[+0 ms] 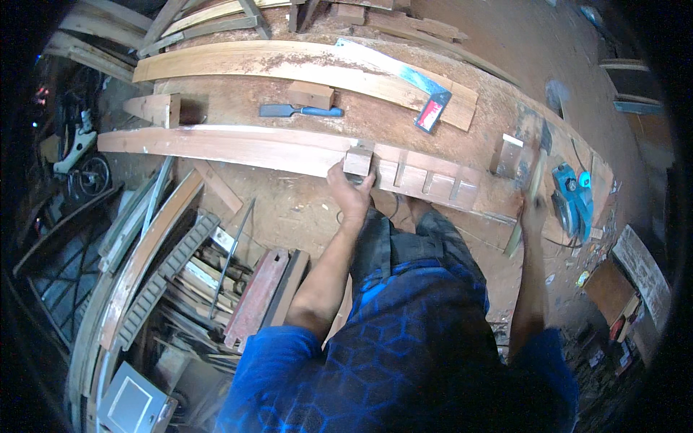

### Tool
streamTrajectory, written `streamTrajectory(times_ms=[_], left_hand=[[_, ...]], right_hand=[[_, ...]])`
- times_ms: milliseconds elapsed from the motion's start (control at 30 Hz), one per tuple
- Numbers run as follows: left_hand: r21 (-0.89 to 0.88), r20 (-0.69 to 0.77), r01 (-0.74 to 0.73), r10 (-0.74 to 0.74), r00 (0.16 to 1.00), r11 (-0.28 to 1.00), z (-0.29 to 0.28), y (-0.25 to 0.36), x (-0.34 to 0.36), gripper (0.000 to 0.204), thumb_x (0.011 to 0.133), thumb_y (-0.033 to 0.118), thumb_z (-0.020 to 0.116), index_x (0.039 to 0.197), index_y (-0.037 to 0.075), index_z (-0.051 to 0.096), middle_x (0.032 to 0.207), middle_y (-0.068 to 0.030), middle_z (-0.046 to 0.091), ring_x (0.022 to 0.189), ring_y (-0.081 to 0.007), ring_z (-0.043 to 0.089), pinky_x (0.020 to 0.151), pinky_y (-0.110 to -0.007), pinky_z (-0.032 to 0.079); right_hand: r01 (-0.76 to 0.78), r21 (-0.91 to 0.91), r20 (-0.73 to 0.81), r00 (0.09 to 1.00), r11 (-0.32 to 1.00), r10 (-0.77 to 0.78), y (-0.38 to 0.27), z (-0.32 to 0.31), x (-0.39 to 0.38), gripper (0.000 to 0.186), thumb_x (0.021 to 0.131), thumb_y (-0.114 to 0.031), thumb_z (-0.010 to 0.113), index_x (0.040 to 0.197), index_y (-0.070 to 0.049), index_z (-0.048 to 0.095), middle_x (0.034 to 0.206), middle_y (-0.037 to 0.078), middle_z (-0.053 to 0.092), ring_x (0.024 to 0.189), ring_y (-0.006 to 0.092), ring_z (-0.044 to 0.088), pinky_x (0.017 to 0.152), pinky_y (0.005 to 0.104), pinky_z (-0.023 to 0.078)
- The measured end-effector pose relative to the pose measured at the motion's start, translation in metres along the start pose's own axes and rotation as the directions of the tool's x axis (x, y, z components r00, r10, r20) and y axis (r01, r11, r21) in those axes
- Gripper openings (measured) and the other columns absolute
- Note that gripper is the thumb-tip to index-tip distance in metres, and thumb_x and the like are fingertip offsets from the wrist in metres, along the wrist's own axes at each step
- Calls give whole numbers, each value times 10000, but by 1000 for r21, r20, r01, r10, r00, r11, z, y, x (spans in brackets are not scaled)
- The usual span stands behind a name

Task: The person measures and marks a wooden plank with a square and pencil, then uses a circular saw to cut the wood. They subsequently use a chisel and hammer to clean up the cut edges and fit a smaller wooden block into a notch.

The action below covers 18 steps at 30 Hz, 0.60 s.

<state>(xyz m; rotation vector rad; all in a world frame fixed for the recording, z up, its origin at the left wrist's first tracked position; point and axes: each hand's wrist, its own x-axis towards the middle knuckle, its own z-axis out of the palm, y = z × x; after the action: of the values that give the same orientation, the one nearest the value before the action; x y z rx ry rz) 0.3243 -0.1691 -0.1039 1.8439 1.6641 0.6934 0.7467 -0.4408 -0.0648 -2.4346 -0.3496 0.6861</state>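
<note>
A long pale plank [267, 148] lies across the workbench in front of me, with several notches cut across its right part. My left hand [351, 189] grips a small wooden block [358, 160] between thumb and fingers, against the plank just left of the notches. Off to the right, my right hand [533, 213] is wrapped round the wooden handle of a hammer [537, 177], whose dark head points away from me. Beyond the plank rests a chisel [302, 111] with a blue handle, beside another wood block [311, 94].
A try square [431, 108] lies on a second board [238, 61] farther back. At the bench's right end sits a teal power planer [573, 202] with a cord. Stacked timber [195, 289] fills the floor on my left; offcuts [613, 289] lean at lower right.
</note>
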Motion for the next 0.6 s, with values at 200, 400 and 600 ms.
streamTrajectory(times_ms=[200, 400, 600], left_hand=[[-13, 23, 3, -3, 1000, 1000, 1, -9, -3, 730, 653, 189, 915, 1260, -15, 563, 1151, -224, 573, 1120, -429, 529, 998, -512, 420], [23, 45, 46, -47, 998, 999, -1, -5, 2, 700, 667, 166, 913, 1241, -4, 550, 1163, -205, 563, 1114, -393, 535, 994, -492, 430], [23, 85, 12, -14, 996, 1000, 17, -34, -9, 703, 684, 132, 929, 1238, 13, 511, 1173, -144, 554, 1109, -301, 545, 974, -432, 460]], right_hand=[[344, 96, 302, 884, 934, -357, -68, 81, -122, 297, 896, -146, 697, 1159, -9, 675, 933, 67, 680, 809, 186, 662, 724, 343, 541], [365, -30, 650, 714, 931, -259, -192, 182, -198, 521, 915, -402, 731, 1206, 21, 639, 1017, 283, 710, 944, 448, 702, 832, 501, 561], [445, -126, 670, 697, 887, -255, -185, 219, -208, 566, 889, -365, 712, 1272, 35, 595, 975, 326, 702, 936, 495, 696, 854, 559, 549]])
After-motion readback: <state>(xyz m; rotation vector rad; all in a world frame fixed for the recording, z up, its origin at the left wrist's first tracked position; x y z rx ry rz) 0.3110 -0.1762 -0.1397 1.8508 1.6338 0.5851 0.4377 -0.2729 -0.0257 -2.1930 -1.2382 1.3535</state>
